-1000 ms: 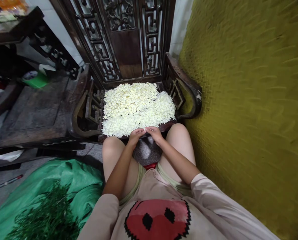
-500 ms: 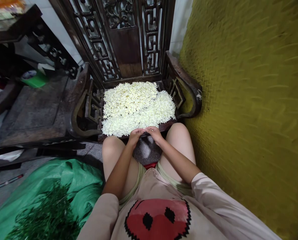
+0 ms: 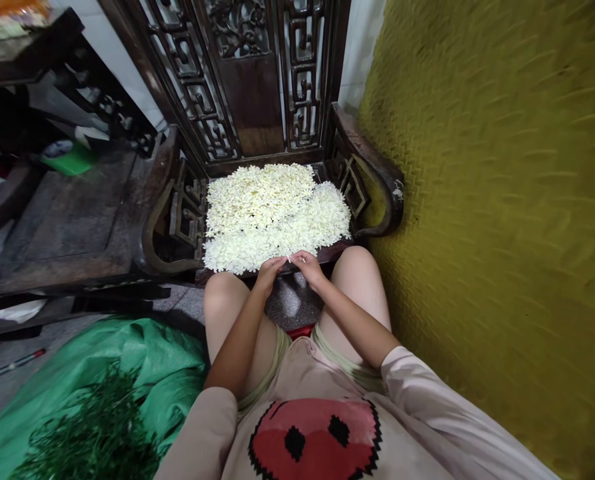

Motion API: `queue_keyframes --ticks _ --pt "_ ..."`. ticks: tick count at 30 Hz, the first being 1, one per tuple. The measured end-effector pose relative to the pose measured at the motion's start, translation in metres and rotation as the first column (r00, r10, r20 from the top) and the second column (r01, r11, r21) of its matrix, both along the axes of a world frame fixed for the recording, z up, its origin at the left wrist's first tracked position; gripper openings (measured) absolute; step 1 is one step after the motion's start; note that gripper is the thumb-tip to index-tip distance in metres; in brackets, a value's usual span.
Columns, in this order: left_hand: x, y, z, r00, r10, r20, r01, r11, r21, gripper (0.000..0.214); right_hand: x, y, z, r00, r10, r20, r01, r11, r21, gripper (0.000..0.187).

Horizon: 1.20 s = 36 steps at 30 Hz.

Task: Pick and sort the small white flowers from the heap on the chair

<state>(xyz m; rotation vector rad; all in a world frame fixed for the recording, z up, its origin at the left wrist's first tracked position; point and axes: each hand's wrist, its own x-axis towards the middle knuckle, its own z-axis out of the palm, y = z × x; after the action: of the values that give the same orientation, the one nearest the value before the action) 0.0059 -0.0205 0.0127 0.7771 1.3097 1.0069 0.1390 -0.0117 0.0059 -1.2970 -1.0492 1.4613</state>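
Note:
My left hand [image 3: 271, 271] and my right hand [image 3: 308, 267] meet fingertip to fingertip just above the chair seat's front edge. Their fingers are closed in a pinch around a small white flower [image 3: 289, 259], mostly hidden by the fingertips. Beyond them a broad layer of loose white flowers [image 3: 277, 213] covers most of the dark wooden chair's seat. The flowers at the back look more yellowish, while those in front and on the right are whiter.
The chair's carved armrests [image 3: 160, 220] rise on both sides. A yellow textured sheet [image 3: 492, 220] stands close on the right. At lower left, green leafy stems [image 3: 94, 433] lie on a green tarp [image 3: 162, 347]. A green roll [image 3: 70, 158] rests on the neighbouring wooden seat [image 3: 67, 220].
My right hand's fingers have risen slightly, and more of the white flower shows between the fingertips. The flowers on the seat look the same.

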Motion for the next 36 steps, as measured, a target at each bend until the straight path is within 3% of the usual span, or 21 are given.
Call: queue_keyframes --ticks 8,16,28,36 --pt "0.003 -0.002 0.010 1.000 0.014 -0.007 -0.013 0.999 0.050 0.030 0.002 0.000 0.007 0.994 -0.012 0.111 0.006 0.999 0.048 0.037" --pt "0.003 -0.001 0.010 0.997 0.060 -0.049 -0.058 0.997 0.055 0.027 0.003 0.001 0.005 0.988 -0.013 0.152 -0.003 0.995 0.100 0.031" --pt "0.005 -0.004 0.011 0.964 0.097 -0.249 -0.045 0.977 0.206 0.019 0.003 -0.001 0.011 0.964 -0.052 0.262 0.009 0.986 0.164 0.026" --pt "0.006 -0.004 0.010 0.954 0.114 -0.278 -0.052 0.974 0.222 0.018 0.003 -0.004 0.012 0.935 -0.079 0.346 0.008 0.979 0.202 0.026"
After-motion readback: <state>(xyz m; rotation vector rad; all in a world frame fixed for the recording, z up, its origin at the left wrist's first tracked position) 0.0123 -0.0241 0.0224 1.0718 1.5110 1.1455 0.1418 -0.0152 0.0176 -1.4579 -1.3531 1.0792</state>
